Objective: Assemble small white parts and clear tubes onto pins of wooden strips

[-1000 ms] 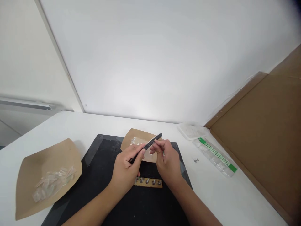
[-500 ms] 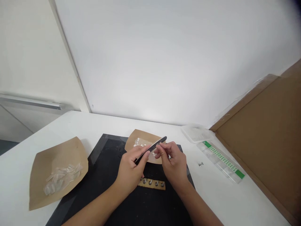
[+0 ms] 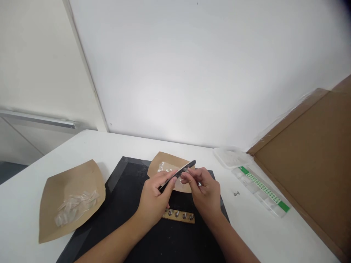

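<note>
My left hand (image 3: 153, 195) is closed around the lower part of a black nail file (image 3: 189, 166) with a rounded end and a pale edge, held tilted up to the right. My right hand (image 3: 204, 186) pinches thumb and fingertips beside the file's upper part. A small greyish piece shows at these fingertips, too small to name. Below both hands, a wooden strip (image 3: 179, 215) with several small metal pegs lies on the black mat (image 3: 170, 241). Behind the hands stands a brown paper tray (image 3: 159, 159) with small white pieces in it. My left hand covers the strip's left end.
At the left, another brown paper tray (image 3: 49, 190) holds clear plastic pieces (image 3: 71, 212). Small metal parts (image 3: 236, 194) lie on the white table at right. Beyond them are a clear compartment case (image 3: 263, 193) with a green label and a translucent lid (image 3: 230, 157). Cardboard (image 3: 307, 146) borders the right side.
The view has shifted slightly, moving everything a little right in the picture. Both hands keep their hold, and the right fingertips have stayed close beside the file.
</note>
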Available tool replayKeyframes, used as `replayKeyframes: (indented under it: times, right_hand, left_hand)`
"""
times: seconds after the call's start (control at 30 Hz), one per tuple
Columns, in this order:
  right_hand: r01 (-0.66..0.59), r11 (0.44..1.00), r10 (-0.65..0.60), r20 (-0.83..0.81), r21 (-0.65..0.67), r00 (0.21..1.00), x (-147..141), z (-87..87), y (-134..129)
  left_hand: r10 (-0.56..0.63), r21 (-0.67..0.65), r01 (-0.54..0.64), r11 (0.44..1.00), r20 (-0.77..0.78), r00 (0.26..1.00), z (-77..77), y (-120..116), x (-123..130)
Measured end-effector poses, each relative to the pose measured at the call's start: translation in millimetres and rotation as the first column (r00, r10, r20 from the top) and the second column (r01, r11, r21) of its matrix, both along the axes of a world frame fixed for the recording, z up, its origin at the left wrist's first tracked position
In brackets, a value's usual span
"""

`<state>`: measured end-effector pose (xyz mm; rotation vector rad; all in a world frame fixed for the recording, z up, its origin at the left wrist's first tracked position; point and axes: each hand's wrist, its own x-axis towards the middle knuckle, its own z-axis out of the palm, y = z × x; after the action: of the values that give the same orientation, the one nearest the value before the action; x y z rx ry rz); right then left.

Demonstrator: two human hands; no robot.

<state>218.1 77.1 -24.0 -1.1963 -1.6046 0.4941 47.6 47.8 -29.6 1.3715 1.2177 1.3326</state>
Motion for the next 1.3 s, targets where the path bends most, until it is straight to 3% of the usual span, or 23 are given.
replayKeyframes:
  times: [0.83,1.13,1.3]
  right_hand:
    - [-0.083,0.996,0.086,0.133,-0.029,0.987,10.9,-4.8,4.8]
    - [-0.181,0.979,0.194,0.144,-0.098,0.970,13.1,-1.5,7.2]
    - [-0.202,0.976,0.211,0.138,-0.075,0.968,12.5,-0.6,4.7]
  left_hand:
    - [-0.022,-0.056,0.024,0.998,0.033,0.999,-1.7,2.8,0.4]
    - [-0.017,-0.076,0.019,0.997,0.034,0.999,-3.2,5.0,-0.5]
    - [-0.014,-0.083,0.017,0.996,0.032,0.999,-0.5,5.5,-0.4]
